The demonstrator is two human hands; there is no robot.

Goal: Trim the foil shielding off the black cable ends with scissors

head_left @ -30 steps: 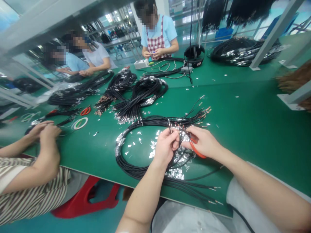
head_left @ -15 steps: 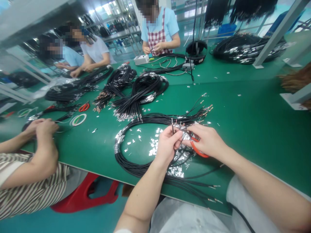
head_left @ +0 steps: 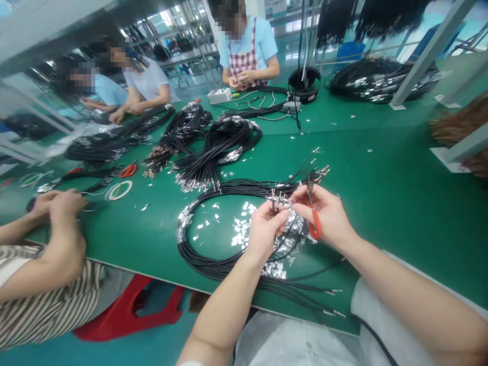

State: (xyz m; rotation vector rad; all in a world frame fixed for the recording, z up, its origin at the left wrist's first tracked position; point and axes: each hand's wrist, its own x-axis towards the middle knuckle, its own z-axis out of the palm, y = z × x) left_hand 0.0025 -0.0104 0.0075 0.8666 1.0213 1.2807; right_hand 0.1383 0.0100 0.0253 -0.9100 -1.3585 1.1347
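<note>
The left hand [head_left: 267, 236] pinches black cable ends [head_left: 273, 202] tightly between its fingers. Just beside them, the right hand [head_left: 324, 216] grips orange-handled scissors [head_left: 314, 227], above a black cable coil [head_left: 213, 267] and foil scraps [head_left: 244, 234] on the green table [head_left: 400, 203].

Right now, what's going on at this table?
A person is handling a coil of black cables on a green workbench. Their left hand pinches a few cable ends, and their right hand holds orange-red scissors, blades up. Silver foil scraps lie inside the coil. Across the table, another person in a checked apron has both hands together, beyond more cable bundles.
</note>
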